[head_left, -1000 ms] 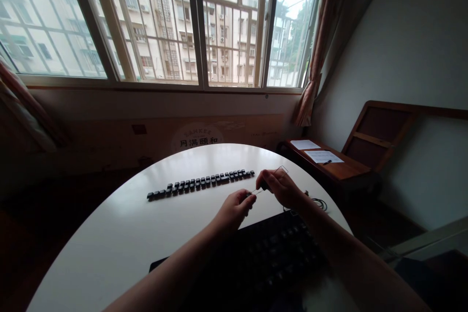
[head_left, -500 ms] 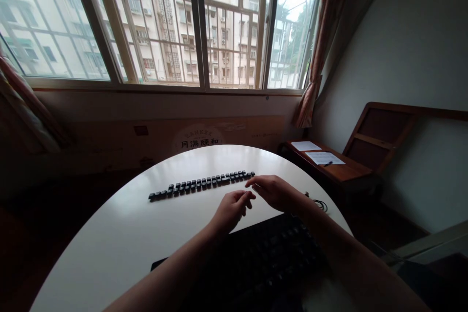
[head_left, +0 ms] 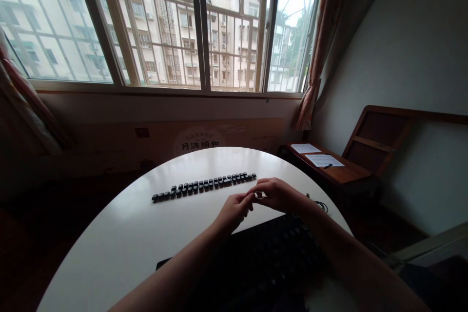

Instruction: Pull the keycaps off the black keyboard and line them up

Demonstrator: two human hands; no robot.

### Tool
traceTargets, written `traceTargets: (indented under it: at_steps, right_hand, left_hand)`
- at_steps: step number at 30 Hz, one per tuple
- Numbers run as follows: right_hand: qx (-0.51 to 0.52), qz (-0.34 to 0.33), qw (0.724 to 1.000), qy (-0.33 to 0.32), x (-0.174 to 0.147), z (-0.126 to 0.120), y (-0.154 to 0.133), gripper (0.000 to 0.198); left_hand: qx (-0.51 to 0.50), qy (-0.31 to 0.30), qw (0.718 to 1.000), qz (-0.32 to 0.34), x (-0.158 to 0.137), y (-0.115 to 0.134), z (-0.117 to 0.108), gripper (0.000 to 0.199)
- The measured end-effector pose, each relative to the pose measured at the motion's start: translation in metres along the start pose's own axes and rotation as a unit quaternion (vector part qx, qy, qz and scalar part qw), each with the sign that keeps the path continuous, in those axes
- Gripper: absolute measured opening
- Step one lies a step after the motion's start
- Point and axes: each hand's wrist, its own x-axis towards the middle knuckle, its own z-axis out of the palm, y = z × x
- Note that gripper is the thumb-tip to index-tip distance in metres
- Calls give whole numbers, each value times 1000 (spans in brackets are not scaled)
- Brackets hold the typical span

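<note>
My left hand and my right hand meet above the white table, fingertips touching. Left thumb and index finger are pinched together on something I cannot make out. The curled fingers of my right hand hold a thin bent wire tool, partly hidden, its end near the left fingertips. Below my hands lies a black keyboard, dark and partly covered by my forearms. Beyond them, black keycaps stand in two uneven rows slanting across the table.
The round white table fills the middle. A coiled cable lies near its right edge. To the right, a wooden bench bears paper sheets and a pen. Behind are a barred window and curtains.
My hands have come together, the right fingers now meeting the left fingertips. The thin wire shows between them. The camera view has shifted slightly; the keycaps and keyboard otherwise stay put.
</note>
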Motion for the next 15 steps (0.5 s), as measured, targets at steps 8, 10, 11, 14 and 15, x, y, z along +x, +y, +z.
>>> traceTargets:
  at_steps: [8,10,11,14,15]
  right_hand:
    - [-17,2,999,-30,-1,2,3,19]
    - [-28,2,999,-33,-1,4,3,22]
    - [-34,2,999,-32,-1,5,4,21]
    - [-46,1,999,-22,0,7,4,18]
    - [-48,2,999,-17,-1,6,4,17]
  left_hand:
    - [32,-25,999,-26,0,-1,2,54]
    - [24,-26,999,-41,0,0,2,51]
    - [18,-25,998,-47,0,1,1,50]
    - [1,-24,998,-62,-1,2,1,49]
    - [-1,-20,998,-66,-1,2,1,49]
